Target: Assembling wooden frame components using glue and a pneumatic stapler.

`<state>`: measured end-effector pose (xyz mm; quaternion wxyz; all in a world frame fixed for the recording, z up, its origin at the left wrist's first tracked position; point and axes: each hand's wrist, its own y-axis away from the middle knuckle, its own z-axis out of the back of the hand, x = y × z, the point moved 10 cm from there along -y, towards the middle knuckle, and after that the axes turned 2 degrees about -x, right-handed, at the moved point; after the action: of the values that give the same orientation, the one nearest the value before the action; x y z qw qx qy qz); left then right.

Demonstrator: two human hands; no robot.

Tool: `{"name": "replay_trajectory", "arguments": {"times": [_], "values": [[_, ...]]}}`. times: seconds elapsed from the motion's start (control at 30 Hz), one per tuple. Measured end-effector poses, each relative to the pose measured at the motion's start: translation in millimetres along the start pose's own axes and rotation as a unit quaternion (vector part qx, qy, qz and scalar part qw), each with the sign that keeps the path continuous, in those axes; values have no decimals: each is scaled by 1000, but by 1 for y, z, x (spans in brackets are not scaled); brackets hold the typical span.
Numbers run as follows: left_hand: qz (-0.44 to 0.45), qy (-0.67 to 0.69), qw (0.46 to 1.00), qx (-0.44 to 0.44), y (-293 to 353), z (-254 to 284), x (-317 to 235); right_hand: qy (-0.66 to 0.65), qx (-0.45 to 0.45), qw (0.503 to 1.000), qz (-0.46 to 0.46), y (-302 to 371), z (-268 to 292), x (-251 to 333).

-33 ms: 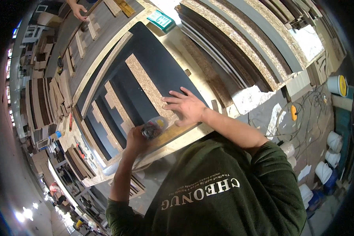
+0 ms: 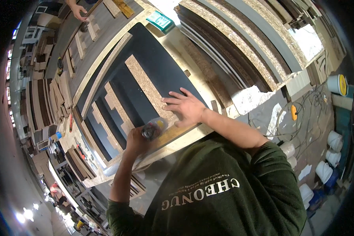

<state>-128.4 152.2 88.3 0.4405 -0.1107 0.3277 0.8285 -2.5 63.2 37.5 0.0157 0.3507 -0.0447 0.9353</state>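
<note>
Speckled tan particleboard strip (image 2: 143,80) beneath a spread right hand (image 2: 188,109).
Head view: on the dark-grey panel (image 2: 145,47), its long axis runs away and leftward from those fingers; the left hand (image 2: 135,141) curls around a clear, rounded plastic object (image 2: 155,128) beside its near end.

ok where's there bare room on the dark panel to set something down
The widest bare patch on the dark panel lies between the long chipboard strip and the panel's right edge. A narrower one separates that strip from the nearest notched strip. The near edge is crowded: left hand, clear object, right hand.
</note>
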Motion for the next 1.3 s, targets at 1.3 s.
{"name": "replay_trajectory", "arguments": {"times": [1.3], "values": [[244,135,852,-443,342,11,372,127,-26,981,147,-322,-50,128]]}}
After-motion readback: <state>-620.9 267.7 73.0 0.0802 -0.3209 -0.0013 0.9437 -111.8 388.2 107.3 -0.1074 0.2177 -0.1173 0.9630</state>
